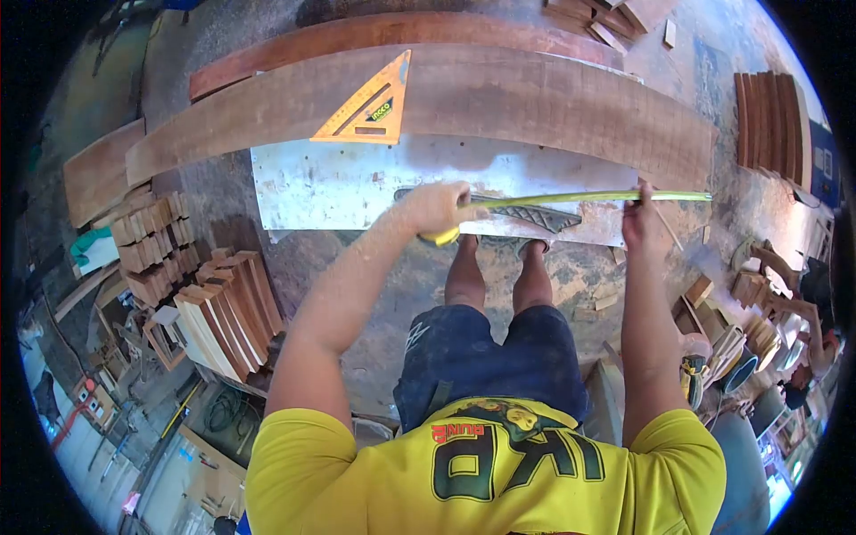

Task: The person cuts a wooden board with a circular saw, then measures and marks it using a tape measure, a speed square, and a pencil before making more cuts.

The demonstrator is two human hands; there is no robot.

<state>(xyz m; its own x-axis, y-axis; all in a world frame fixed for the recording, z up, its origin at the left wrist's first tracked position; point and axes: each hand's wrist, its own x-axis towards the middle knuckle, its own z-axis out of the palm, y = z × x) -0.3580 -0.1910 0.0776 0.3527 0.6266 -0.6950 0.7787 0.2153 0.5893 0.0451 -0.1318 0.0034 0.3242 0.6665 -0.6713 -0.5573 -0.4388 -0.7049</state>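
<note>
The left hand [435, 207] has its grip closed round the yellow case of a tape measure [553, 200]. The yellow-green blade runs level to the right hand [642, 221], whose grip pinches it short of the tip, above a scuffed metal sheet [330, 187]. Beyond lies a long brown plank [553, 102] bearing an orange speed square [370, 107]; fingers hide most of the case.

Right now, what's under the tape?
Under the tape: metal sheet and a dark ribbed thing. Left hand and right hand cover what lies beneath them.
</note>
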